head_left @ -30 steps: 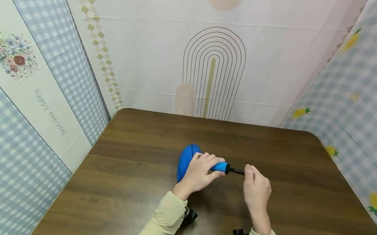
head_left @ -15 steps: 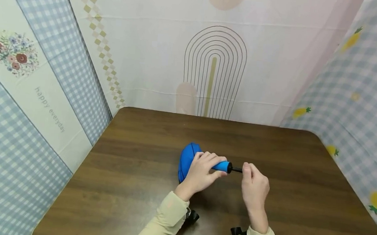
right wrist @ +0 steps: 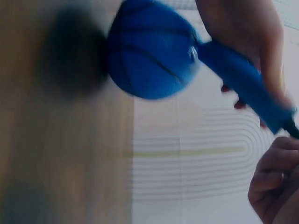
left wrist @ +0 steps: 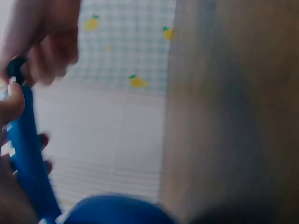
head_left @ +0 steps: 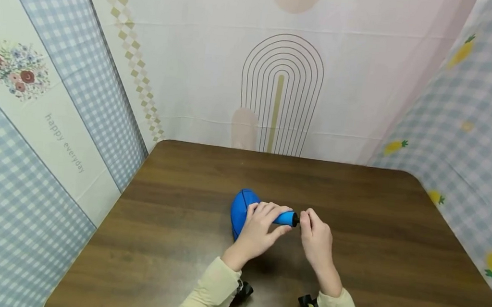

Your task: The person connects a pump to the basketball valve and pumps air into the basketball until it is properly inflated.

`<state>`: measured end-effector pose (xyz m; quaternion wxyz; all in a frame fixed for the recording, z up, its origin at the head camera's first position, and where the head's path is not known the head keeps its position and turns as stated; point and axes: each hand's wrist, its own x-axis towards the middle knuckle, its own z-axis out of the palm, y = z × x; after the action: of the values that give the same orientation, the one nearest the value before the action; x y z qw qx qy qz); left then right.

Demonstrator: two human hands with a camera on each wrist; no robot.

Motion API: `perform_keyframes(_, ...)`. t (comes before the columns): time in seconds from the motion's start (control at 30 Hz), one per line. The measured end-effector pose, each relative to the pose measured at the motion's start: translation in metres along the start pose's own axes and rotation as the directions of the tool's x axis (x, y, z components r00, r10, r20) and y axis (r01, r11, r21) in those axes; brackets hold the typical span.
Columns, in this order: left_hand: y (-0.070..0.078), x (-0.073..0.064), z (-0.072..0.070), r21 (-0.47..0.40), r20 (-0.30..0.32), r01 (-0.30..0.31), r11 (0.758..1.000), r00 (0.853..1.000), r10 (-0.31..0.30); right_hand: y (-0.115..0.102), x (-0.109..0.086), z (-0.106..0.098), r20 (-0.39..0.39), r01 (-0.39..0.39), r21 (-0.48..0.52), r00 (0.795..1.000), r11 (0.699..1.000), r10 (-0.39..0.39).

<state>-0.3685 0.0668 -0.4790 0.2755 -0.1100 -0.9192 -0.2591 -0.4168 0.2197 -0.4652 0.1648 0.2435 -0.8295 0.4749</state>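
Note:
A blue ball (head_left: 239, 210) with black seam lines sits on the table, partly behind the left hand. It also shows in the right wrist view, where the ball (right wrist: 152, 51) meets the end of a blue hand pump (right wrist: 247, 88). My left hand (head_left: 259, 229) grips the barrel of the pump (head_left: 285, 218), fingers over the top and thumb below. The right hand (head_left: 317, 238) holds the pump's handle end, its fingers curled and close to the black cap of the barrel. Almost all of the black rod is pushed in; the handle is hidden inside the right hand.
The brown wooden table (head_left: 169, 244) lies under the hands. Behind it hangs a white patterned cloth (head_left: 191, 72), with checked cloths at left and right. Black wrist cameras (head_left: 244, 290) are strapped at both cuffs.
The right hand has moved left toward the barrel, pushing the black rod in. The left hand, pump and ball have shifted only slightly.

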Motion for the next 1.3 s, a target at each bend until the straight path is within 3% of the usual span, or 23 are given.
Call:
perform_keyframes(0.07,-0.002,0.004,-0.016,-0.034,0.133,0.023,0.999,0.991,-0.019,-0.001,0.003,-0.006,0.034,0.075,-0.014,0.997,0.997,-0.074)
perform_keyframes(0.1,-0.002,0.006,-0.024,-0.042,0.201,0.042,0.998,0.979,-0.033,-0.002,0.004,-0.009,0.041,0.11,-0.02,0.993,0.994,-0.109)
perform_keyframes(0.2,-0.007,0.014,-0.041,-0.075,0.385,0.103,0.992,0.921,-0.066,-0.005,0.002,-0.015,0.07,0.222,-0.007,0.973,0.975,-0.221)
perform_keyframes(0.27,-0.012,0.016,-0.046,-0.101,0.451,0.136,0.986,0.889,-0.076,-0.007,0.001,-0.018,0.097,0.279,-0.009,0.956,0.96,-0.277)
perform_keyframes(0.3,-0.015,0.016,-0.047,-0.118,0.461,0.144,0.983,0.884,-0.074,-0.008,0.0,-0.019,0.112,0.301,-0.015,0.948,0.954,-0.298)
perform_keyframes(0.33,-0.017,0.015,-0.047,-0.133,0.456,0.14,0.981,0.888,-0.065,-0.008,-0.002,-0.019,0.122,0.316,-0.023,0.943,0.949,-0.311)
perform_keyframes(0.4,-0.022,0.011,-0.045,-0.153,0.384,0.099,0.983,0.923,-0.033,-0.01,-0.005,-0.019,0.136,0.331,-0.048,0.937,0.942,-0.322)
perform_keyframes(0.47,-0.024,0.006,-0.041,-0.137,0.246,0.032,0.99,0.969,0.003,-0.012,-0.007,-0.018,0.134,0.331,-0.073,0.938,0.941,-0.319)
perform_keyframes(0.53,-0.026,0.002,-0.037,-0.111,0.079,-0.034,0.993,0.996,0.043,-0.015,-0.008,-0.017,0.132,0.324,-0.084,0.941,0.942,-0.312)
perform_keyframes(0.57,-0.027,0.0,-0.034,-0.094,0.0,-0.06,0.994,0.998,0.061,-0.017,-0.008,-0.017,0.128,0.322,-0.086,0.942,0.943,-0.31)
perform_keyframes(0.63,-0.027,-0.003,-0.031,-0.06,-0.128,-0.095,0.994,0.988,0.087,-0.021,-0.009,-0.017,0.12,0.321,-0.088,0.943,0.943,-0.31)
perform_keyframes(0.7,-0.026,-0.007,-0.028,-0.036,-0.193,-0.113,0.993,0.976,0.104,-0.024,-0.012,-0.016,0.112,0.321,-0.083,0.944,0.944,-0.311)
perform_keyframes(0.77,-0.026,-0.014,-0.026,-0.021,-0.182,-0.121,0.992,0.977,0.115,-0.026,-0.017,-0.016,0.101,0.313,-0.084,0.947,0.946,-0.305)
perform_keyframes(0.93,-0.027,-0.038,-0.02,0.0,-0.049,-0.113,0.994,0.992,0.113,-0.025,-0.032,-0.011,0.118,0.251,-0.097,0.964,0.963,-0.239)
perform_keyframes(1.1,-0.027,-0.049,-0.03,-0.014,-0.108,-0.099,0.995,0.989,0.097,-0.026,-0.047,-0.004,0.181,0.218,-0.07,0.962,0.973,-0.202)
perform_keyframes(1.17,-0.026,-0.051,-0.039,-0.03,-0.093,-0.096,0.995,0.991,0.093,-0.027,-0.051,-0.002,0.197,0.225,-0.059,0.958,0.972,-0.21)
perform_keyframes(1.23,-0.024,-0.054,-0.048,-0.025,-0.021,-0.088,0.996,0.996,0.087,-0.027,-0.056,-0.001,0.207,0.248,-0.055,0.951,0.967,-0.232)
perform_keyframes(1.3,-0.022,-0.056,-0.058,-0.021,0.089,-0.065,0.998,0.994,0.066,-0.028,-0.06,0.0,0.217,0.277,-0.046,0.941,0.96,-0.261)
